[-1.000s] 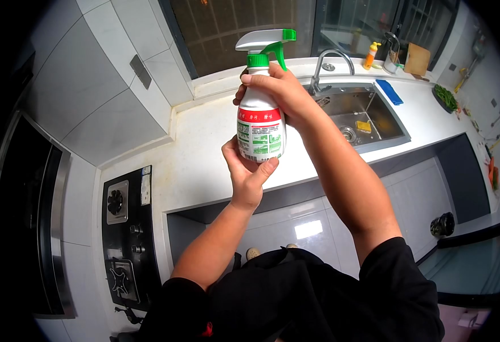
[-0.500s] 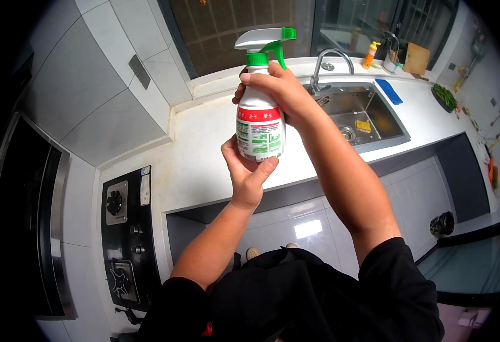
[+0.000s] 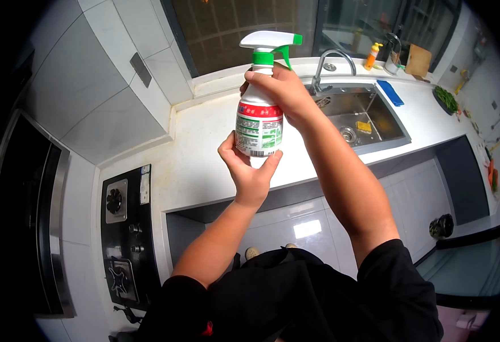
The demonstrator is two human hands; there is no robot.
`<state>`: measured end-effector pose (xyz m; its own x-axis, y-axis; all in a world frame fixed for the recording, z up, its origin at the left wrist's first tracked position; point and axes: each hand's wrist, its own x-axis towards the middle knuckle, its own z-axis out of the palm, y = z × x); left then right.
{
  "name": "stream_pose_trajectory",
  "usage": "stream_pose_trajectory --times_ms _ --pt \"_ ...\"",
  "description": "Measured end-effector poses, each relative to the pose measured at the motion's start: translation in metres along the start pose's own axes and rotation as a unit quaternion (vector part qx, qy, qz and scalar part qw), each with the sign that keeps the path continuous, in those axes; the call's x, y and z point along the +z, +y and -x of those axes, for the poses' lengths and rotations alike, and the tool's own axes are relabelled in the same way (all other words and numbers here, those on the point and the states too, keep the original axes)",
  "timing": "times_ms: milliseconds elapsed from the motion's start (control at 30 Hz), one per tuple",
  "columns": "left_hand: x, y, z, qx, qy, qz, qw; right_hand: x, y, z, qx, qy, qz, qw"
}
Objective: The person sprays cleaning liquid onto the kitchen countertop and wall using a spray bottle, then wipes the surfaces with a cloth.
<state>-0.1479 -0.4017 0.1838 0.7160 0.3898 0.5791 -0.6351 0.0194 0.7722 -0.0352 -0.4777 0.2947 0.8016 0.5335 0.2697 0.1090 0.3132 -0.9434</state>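
A white spray bottle [image 3: 259,128] with a green collar, a white-and-green trigger head and a red-banded label is held up over the counter, nearly upright. My right hand [image 3: 284,94] is wrapped round its neck from the right, the thumb across the front and the fingertips mostly hidden behind. Lower down, my left hand [image 3: 251,174] grips the base between thumb and fingers. The printed label with a barcode faces me. The trigger points to the right, and no finger is on it.
Behind the bottle runs a white countertop [image 3: 198,148]. To the right is a steel sink [image 3: 403,134] with a faucet [image 3: 318,71] and a yellow sponge [image 3: 364,126]. A blue cloth [image 3: 389,93], an orange bottle [image 3: 372,57] and greens [image 3: 445,98] lie beyond. A gas stove [image 3: 127,228] is at left.
The spray bottle has turned about its upright axis, bringing more of the label's text and barcode round to the front. Its head has shifted slightly right. Both hands keep hold.
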Motion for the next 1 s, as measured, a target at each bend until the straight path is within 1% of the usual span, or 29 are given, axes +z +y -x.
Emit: stream_pose_trajectory --times_ms 33,67,133,167,200,267,300,400,667,1000 --pt "-0.002 -0.009 0.000 0.063 0.027 -0.099 0.993 0.001 0.006 -0.003 -0.012 0.042 0.082 0.996" --pt "-0.005 -0.017 0.000 0.064 0.030 -0.100 0.992 0.004 0.012 -0.004 -0.036 0.083 0.155 0.984" --pt "-0.008 -0.026 -0.001 0.137 0.070 -0.245 0.957 0.012 0.019 0.000 -0.005 0.087 0.013 0.996" --pt "-0.009 -0.027 0.000 0.137 0.064 -0.271 0.951 0.015 0.019 0.002 0.005 0.082 -0.027 0.996" --pt "-0.012 -0.028 0.001 0.137 0.064 -0.271 0.951 0.014 0.019 0.001 0.005 0.081 -0.027 0.996" --pt "-0.019 -0.024 -0.001 0.101 0.015 -0.122 0.987 0.012 0.018 -0.001 -0.015 0.037 -0.016 0.999" --pt "-0.021 -0.021 -0.001 0.100 0.016 -0.123 0.987 0.009 0.017 0.000 -0.007 0.021 -0.025 0.999" --pt "-0.024 -0.004 -0.006 0.032 -0.027 0.000 0.999 0.009 0.011 -0.002 0.005 0.016 -0.025 1.000" --pt "-0.029 0.000 -0.008 0.040 -0.016 0.004 0.999 0.017 0.006 -0.005 0.009 -0.001 -0.010 1.000" --pt "-0.028 0.005 -0.004 0.041 -0.013 0.000 0.999 0.023 0.001 0.000 0.016 0.012 -0.011 1.000"
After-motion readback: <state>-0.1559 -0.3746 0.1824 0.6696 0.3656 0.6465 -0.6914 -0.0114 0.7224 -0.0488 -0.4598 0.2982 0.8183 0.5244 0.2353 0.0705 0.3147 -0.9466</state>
